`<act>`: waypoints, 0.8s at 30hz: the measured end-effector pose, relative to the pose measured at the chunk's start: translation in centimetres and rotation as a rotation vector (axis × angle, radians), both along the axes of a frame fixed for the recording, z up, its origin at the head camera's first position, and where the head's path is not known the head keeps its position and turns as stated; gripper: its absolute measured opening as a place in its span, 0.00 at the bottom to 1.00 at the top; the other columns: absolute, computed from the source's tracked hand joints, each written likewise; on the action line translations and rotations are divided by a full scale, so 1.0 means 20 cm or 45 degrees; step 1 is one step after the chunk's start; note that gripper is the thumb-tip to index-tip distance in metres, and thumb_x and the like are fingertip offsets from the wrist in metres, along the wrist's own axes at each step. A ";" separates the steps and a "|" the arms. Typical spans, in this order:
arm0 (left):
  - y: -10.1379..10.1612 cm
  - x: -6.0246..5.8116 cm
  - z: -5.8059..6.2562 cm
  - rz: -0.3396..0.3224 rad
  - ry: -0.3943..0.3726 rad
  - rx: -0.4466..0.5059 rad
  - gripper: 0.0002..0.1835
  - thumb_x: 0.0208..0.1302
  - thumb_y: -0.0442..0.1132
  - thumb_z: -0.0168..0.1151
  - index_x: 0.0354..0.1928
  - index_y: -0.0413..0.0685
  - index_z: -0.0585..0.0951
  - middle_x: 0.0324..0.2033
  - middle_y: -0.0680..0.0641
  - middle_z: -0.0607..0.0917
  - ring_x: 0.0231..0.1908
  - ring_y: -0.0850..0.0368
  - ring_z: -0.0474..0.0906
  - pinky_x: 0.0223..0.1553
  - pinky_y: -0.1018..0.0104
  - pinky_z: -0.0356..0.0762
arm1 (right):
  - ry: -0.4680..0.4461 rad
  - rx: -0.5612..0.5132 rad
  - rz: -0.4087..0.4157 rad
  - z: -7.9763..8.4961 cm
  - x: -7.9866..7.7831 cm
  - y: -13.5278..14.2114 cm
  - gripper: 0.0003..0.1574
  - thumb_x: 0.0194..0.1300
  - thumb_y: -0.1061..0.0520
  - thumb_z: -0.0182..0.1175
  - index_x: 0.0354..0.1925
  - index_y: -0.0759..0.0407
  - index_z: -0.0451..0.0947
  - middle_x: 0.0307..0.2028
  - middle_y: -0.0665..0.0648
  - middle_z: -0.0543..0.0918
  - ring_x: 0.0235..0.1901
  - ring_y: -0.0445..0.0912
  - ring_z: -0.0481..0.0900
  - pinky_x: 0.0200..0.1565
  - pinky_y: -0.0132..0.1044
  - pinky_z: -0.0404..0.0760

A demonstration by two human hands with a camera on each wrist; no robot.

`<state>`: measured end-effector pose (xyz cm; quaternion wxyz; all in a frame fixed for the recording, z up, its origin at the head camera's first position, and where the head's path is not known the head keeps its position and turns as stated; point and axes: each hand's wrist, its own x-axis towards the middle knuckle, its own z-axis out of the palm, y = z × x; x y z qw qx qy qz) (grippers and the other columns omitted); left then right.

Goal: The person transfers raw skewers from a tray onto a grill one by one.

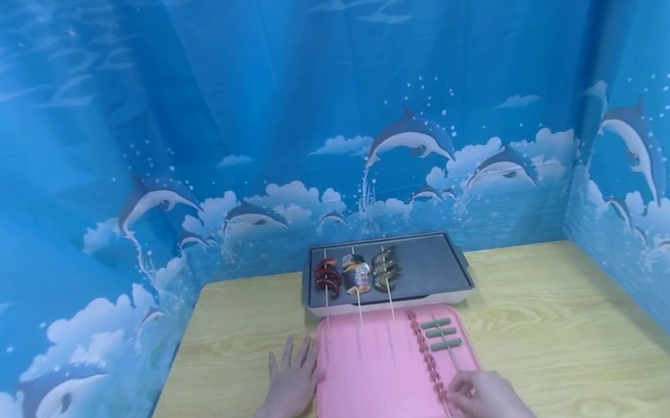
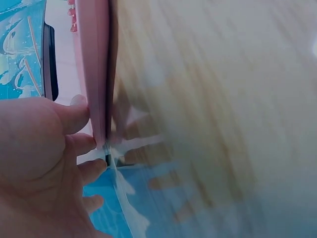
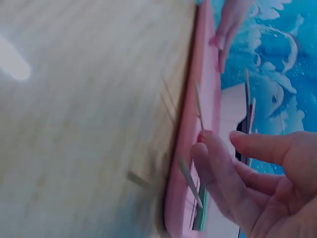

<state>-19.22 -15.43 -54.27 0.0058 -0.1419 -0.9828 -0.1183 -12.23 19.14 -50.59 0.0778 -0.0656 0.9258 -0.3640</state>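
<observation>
A pink tray point(image 1: 379, 388) holds a skewer of small red pieces point(image 1: 426, 353) and a skewer with three green pieces point(image 1: 442, 333) along its right side. My right hand point(image 1: 484, 399) is at the near end of the red skewer, fingers bent beside its bare stick. In the right wrist view a gap shows between thumb and fingers point(image 3: 218, 163), close over the red skewer's end. My left hand point(image 1: 292, 386) lies with spread fingers at the tray's left edge. Its thumb point(image 2: 74, 114) touches the tray's rim in the left wrist view.
Behind the tray stands a dark grill plate point(image 1: 429, 263) on a pale base. Three skewers lie on its left part: dark red curled pieces point(image 1: 327, 278), brown-and-white chunks point(image 1: 356, 276) and greyish shrimp point(image 1: 386, 270). Their sticks reach over the tray. A blue dolphin-print curtain point(image 1: 324, 132) surrounds the wooden table point(image 1: 539, 337).
</observation>
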 end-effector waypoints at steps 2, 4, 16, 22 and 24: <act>0.00 0.00 0.00 -0.003 0.004 -0.006 0.30 0.69 0.54 0.43 0.69 0.52 0.56 0.69 0.44 0.57 0.69 0.38 0.42 0.62 0.29 0.36 | 0.020 0.080 0.007 -0.02 0.01 -0.02 0.08 0.52 0.51 0.65 0.29 0.53 0.79 0.23 0.45 0.80 0.22 0.38 0.74 0.24 0.31 0.75; 0.00 0.00 0.00 -0.002 0.008 -0.011 0.30 0.69 0.54 0.43 0.69 0.52 0.56 0.69 0.44 0.57 0.69 0.38 0.43 0.62 0.29 0.37 | 0.049 0.147 0.010 -0.03 0.02 -0.03 0.08 0.50 0.51 0.66 0.27 0.51 0.79 0.22 0.44 0.79 0.23 0.37 0.74 0.26 0.32 0.75; 0.01 0.01 0.01 -0.010 0.007 0.001 0.30 0.69 0.53 0.43 0.69 0.51 0.57 0.69 0.44 0.57 0.69 0.37 0.42 0.61 0.29 0.36 | 0.075 0.196 -0.021 -0.07 0.03 -0.05 0.09 0.45 0.49 0.69 0.24 0.52 0.81 0.21 0.44 0.80 0.22 0.37 0.75 0.29 0.35 0.78; 0.00 0.01 0.02 -0.008 0.009 -0.019 0.31 0.69 0.54 0.43 0.69 0.52 0.56 0.69 0.44 0.57 0.69 0.37 0.43 0.61 0.29 0.37 | -0.054 0.025 -0.051 -0.05 0.03 -0.01 0.09 0.49 0.52 0.67 0.28 0.55 0.80 0.22 0.47 0.80 0.22 0.40 0.75 0.26 0.35 0.78; 0.00 0.01 0.02 -0.008 0.011 -0.012 0.31 0.69 0.54 0.43 0.69 0.51 0.57 0.69 0.44 0.58 0.69 0.37 0.43 0.61 0.29 0.37 | -0.119 -0.063 -0.060 -0.04 0.03 0.00 0.11 0.52 0.52 0.65 0.31 0.58 0.79 0.22 0.48 0.80 0.20 0.41 0.75 0.22 0.34 0.78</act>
